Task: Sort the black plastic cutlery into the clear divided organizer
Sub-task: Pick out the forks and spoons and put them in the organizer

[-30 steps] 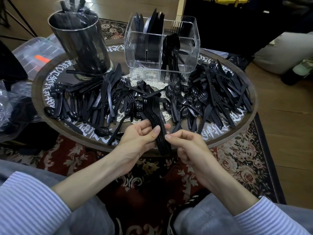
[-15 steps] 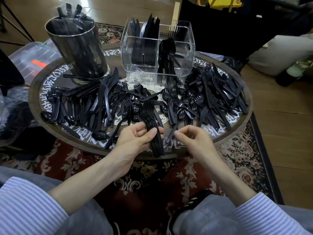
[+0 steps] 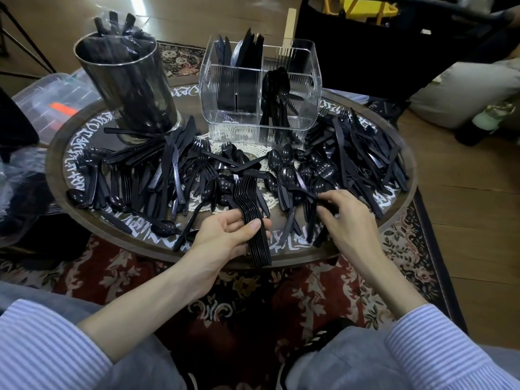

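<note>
Black fork stack gripped in left hand; right hand fingers curled on loose cutlery

The clear divided organizer, a ribbed see-through box, stood upright with black knives on end in its left compartments and spoons and forks upright in its right ones. In front of the organizer and out to both its sides, loose black plastic cutlery lay flat in a jumbled spread of knives, forks and spoons. Nearer than that spread, straight out from the organizer's front wall, a nested stack of forks pointed its tines toward the organizer, raised off the pile.
</note>
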